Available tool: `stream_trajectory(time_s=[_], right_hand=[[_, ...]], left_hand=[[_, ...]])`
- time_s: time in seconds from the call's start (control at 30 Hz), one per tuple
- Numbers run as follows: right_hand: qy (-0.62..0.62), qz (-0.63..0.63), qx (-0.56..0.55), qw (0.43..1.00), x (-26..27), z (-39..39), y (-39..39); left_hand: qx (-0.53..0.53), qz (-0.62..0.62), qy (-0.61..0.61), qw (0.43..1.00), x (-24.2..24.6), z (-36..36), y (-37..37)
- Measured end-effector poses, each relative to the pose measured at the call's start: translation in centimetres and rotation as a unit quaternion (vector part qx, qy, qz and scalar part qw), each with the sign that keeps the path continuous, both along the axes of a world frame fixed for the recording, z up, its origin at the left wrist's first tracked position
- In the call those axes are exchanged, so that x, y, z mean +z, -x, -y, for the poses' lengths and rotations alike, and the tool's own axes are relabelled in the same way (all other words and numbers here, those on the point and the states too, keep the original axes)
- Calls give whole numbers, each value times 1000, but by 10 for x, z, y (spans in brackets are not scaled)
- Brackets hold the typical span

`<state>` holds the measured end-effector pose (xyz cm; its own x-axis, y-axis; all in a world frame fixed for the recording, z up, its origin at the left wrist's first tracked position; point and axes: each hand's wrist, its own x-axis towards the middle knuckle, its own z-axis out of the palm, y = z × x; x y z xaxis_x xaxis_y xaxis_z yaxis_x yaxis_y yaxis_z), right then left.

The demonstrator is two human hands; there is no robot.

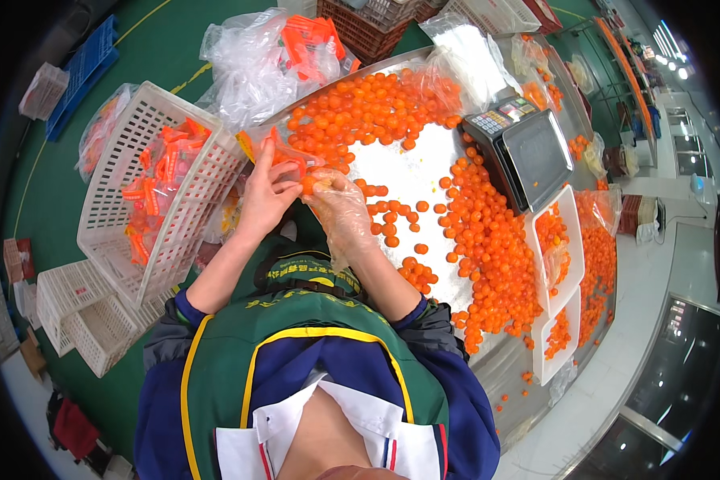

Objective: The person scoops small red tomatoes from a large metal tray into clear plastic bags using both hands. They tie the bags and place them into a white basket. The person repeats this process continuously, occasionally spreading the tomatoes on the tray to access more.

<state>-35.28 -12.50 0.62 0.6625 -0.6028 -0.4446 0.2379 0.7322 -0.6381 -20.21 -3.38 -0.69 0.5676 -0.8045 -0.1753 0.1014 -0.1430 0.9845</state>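
Note:
My left hand (269, 189), bare, holds a clear plastic bag with orange printing (288, 153) at the near-left edge of the metal table. My right hand (343, 207) wears a clear plastic glove and meets my left fingertips beside the bag. Between the fingers of both hands sits an orange ball (308, 183) that looks like a salted egg yolk. The bag's mouth is partly hidden by the hands. Loose yolks (390, 215) lie on the table just right of my gloved hand, and a larger heap (360, 108) spreads beyond the bag.
A white perforated crate (207, 174) with filled orange packets (168, 162) stands tilted on the left. A weighing scale (516, 147) stands on the metal table (417, 162). White trays (576, 240) hold yolks on the right. Plastic bags (240, 78) lie beyond the table edge.

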Motion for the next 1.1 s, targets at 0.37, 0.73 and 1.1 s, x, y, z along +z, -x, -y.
stream_trajectory(time_s=[0.37, 0.73, 1.1], right_hand=[[-188, 102, -72, 974, -92, 60, 66], [-82, 16, 105, 991, -16, 28, 0], [-53, 12, 64, 996, -5, 14, -13]], left_hand=[[-31, -10, 3, 999, -2, -26, -36], [25, -49, 28, 998, -9, -8, -12], [7, -37, 7, 999, -6, -11, -16]])
